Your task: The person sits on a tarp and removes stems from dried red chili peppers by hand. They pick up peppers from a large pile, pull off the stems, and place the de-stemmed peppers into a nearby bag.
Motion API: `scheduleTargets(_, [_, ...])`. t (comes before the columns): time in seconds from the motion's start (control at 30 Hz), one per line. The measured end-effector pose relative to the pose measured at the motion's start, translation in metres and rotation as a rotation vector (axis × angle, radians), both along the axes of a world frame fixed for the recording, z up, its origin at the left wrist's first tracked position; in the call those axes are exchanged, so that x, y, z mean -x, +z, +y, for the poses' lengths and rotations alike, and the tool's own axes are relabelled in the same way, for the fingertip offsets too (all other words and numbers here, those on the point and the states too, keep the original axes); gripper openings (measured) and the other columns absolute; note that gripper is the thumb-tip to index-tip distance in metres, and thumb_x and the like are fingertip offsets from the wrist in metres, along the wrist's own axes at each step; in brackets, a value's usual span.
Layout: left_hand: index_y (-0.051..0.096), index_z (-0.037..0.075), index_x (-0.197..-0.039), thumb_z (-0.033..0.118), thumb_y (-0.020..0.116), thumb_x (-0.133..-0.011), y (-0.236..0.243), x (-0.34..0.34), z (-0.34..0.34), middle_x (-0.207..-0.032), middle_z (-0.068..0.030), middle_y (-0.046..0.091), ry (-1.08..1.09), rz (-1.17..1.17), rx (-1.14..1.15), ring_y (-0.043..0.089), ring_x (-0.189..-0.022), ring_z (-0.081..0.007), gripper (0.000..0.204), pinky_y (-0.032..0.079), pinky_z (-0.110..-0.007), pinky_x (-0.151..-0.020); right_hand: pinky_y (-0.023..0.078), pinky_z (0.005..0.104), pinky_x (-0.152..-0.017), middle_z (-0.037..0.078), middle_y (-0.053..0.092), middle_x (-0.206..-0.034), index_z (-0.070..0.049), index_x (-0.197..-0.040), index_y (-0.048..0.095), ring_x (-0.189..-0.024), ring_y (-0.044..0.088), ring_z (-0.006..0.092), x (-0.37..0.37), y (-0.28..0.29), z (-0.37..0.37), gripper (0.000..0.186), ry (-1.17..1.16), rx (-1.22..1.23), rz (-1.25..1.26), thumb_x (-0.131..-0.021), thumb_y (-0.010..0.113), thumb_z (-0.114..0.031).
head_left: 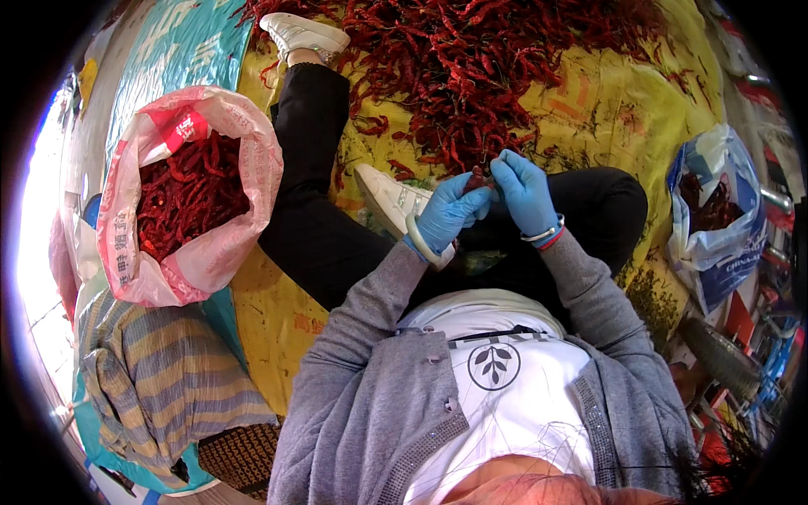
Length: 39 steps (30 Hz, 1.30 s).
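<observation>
- Grey cardigan sleeves (353, 337) fill the near view — the person sits on the ground, both forearms reaching out over black trousers.
- Left hand (446, 215), in a blue glove with a pale bangle at the wrist, is closed round one dried red chilli (477, 179), holding it by the body.
- Right hand (523, 192), also blue-gloved, has its fingertips pinched together on the top end of that same chilli; the two hands touch there.
- That chilli sits between the hands, just above the person's knee and near the front edge of the big heap of red chillies (471, 67) spread over the yellow sheet (606, 109).
- Judging from the grip, the step in hand looks like plucking the stalk end off a single pod — the pinch is set, the pull not yet done, as far as I can tell.
- A clean pull would call for the left hand to hold firm while the right twists or tugs at the tip; dry pods are brittle, so too hard a squeeze may crack one.
- Pink-and-white sack (189, 194), well to the left, stands open and full of red chillies.
- Blue-and-white bag (715, 210) on the right holds darker pieces; what they are I cannot tell.
- Striped cloth (160, 379) lies folded at the lower left.
</observation>
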<state>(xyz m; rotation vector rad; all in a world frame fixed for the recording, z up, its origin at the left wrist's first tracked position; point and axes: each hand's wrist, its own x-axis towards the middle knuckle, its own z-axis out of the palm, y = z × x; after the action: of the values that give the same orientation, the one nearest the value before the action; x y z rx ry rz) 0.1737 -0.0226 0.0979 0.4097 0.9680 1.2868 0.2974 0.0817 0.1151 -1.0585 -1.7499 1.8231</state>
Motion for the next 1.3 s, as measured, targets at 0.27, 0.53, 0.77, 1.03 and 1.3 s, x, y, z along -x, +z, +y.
scheduleTargets(0.27, [0.062, 0.005, -0.1, 0.012, 0.057, -0.089, 0.022, 0.002, -0.003, -0.072, 0.0032, 0.053, -0.06, 0.004, -0.106, 0.044, -0.063, -0.004, 0.014, 0.035, -0.019, -0.055, 0.034, 0.0224, -0.043, -0.001, 0.047, -0.059, -0.011, -0.077, 0.054, -0.046, 0.042, 0.0083, 0.015, 0.002, -0.012, 0.012, -0.303, 0.893, 0.271, -0.088, 0.053, -0.017])
scheduleTargets(0.53, [0.056, 0.005, -0.094, 0.007, 0.062, -0.083, 0.03, 0.004, -0.023, -0.074, -0.0001, 0.055, -0.109, -0.016, -0.072, 0.05, -0.068, -0.0062, 0.013, 0.042, -0.022, -0.061, 0.034, 0.0218, -0.045, -0.002, 0.046, -0.057, -0.009, -0.072, 0.053, -0.054, 0.046, 0.0066, -0.094, 0.046, 0.024, 0.02, 0.31, 0.537, -0.201, -0.086, 0.056, -0.023])
scheduleTargets(0.77, [0.047, 0.007, -0.083, 0.007, 0.063, -0.081, -0.044, 0.051, -0.006, -0.066, 0.0012, 0.045, 0.282, 0.032, 0.307, 0.041, -0.054, -0.0097, 0.016, 0.039, -0.027, -0.052, 0.044, 0.038, -0.06, 0.019, 0.055, -0.069, 0.001, -0.08, 0.053, -0.061, 0.054, 0.0304, -0.091, 0.083, 0.052, 0.019, 0.87, -0.307, -0.563, -0.084, 0.056, -0.018])
scheduleTargets(1.03, [0.056, 0.0, -0.113, 0.014, 0.068, -0.078, -0.115, 0.046, 0.042, -0.099, -0.0138, 0.063, 0.333, 0.448, 0.395, 0.058, -0.087, -0.0249, 0.039, 0.048, -0.038, -0.075, 0.047, 0.0378, -0.069, 0.016, 0.06, -0.084, -0.004, -0.103, 0.05, -0.078, 0.059, 0.0298, 0.089, -0.095, 0.028, 0.021, 0.302, -0.539, -0.614, -0.084, 0.056, -0.013])
scheduleTargets(1.3, [0.056, -0.001, -0.108, 0.01, 0.058, -0.086, -0.106, 0.037, 0.031, -0.101, -0.0133, 0.062, 0.291, 0.77, 0.168, 0.059, -0.09, -0.0208, 0.025, 0.048, -0.034, -0.078, 0.047, 0.038, -0.071, 0.015, 0.061, -0.087, -0.002, -0.1, 0.056, -0.082, 0.06, 0.028, 0.055, -0.058, 0.029, 0.016, 0.172, -0.271, -0.227, -0.085, 0.053, -0.007])
